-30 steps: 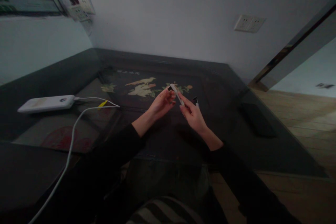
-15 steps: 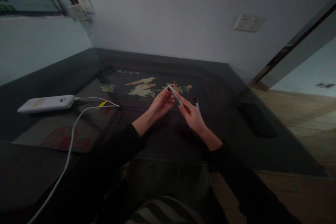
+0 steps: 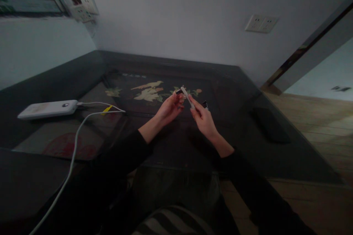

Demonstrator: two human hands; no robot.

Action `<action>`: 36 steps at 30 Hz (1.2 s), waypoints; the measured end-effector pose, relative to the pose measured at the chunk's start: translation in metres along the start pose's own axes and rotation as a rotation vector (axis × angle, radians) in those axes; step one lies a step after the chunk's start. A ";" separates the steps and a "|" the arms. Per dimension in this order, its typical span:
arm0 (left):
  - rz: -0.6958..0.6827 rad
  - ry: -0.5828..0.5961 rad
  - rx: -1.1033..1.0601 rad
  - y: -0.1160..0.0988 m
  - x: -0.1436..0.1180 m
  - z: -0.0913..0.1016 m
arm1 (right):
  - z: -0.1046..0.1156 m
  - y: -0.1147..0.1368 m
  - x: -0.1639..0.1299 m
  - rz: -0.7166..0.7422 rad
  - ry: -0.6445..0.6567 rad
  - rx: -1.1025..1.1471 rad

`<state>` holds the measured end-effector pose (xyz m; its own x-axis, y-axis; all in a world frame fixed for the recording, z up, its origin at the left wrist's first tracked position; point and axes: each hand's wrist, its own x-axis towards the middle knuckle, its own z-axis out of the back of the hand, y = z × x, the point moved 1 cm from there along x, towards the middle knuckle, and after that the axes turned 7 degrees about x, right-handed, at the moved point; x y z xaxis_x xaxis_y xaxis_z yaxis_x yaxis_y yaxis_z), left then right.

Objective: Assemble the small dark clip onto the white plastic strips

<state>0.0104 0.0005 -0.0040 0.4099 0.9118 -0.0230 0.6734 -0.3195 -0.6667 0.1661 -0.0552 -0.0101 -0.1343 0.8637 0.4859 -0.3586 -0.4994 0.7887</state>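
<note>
Between left hand (image 3: 168, 110) and right hand (image 3: 204, 120), above the tabletop (image 3: 234, 91): pale stick (image 3: 188, 97), seemingly mid-work.
Gripped by closed right fingers, slanting toward small dark piece (image 3: 179, 91), apparently pinched in nearly closed left fingers; touching or not, impossible to tell. Not yet put down; how much done or left, unclear. Farther out: white power bank (image 3: 48, 109) with cable (image 3: 74, 150) at left, black flat object (image 3: 270, 125) at right.

Holding pale stick (image 3: 188, 97) in right grip (image 3: 203, 119), small dark piece (image 3: 179, 91) in left grip (image 3: 168, 108), above counter (image 3: 234, 132), right of white device (image 3: 48, 109).
</note>
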 end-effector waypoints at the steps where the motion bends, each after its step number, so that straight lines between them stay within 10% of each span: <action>1: 0.000 0.003 0.000 0.000 0.000 0.000 | 0.000 -0.001 0.000 -0.010 -0.001 -0.001; 36: -0.024 0.011 0.005 0.001 0.001 0.002 | 0.001 0.007 0.000 -0.033 0.029 0.003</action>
<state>0.0102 0.0013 -0.0060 0.4010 0.9161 0.0011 0.6795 -0.2966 -0.6710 0.1649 -0.0587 -0.0043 -0.1491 0.8811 0.4489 -0.3601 -0.4712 0.8052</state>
